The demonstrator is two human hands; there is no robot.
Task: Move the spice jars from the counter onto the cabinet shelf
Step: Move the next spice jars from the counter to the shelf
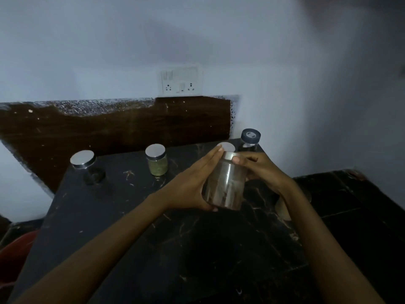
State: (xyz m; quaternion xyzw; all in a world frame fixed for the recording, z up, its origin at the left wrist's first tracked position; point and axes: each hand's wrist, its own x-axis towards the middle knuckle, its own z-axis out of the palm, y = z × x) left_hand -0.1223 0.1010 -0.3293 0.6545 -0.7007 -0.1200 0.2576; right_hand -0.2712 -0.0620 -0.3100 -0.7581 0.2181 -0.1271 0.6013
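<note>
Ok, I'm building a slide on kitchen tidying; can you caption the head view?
Left hand and right hand hold a steel-lidded clear jar over the dark counter; a green-spice jar stands behind.

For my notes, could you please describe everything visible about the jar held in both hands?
The held jar is clear, glass-like, silver lid on, tilted, over the dark counter; contents unclear. The left hand presses straight fingers along its left side; the right hand curls round its right side, thumb on the lid.
</note>
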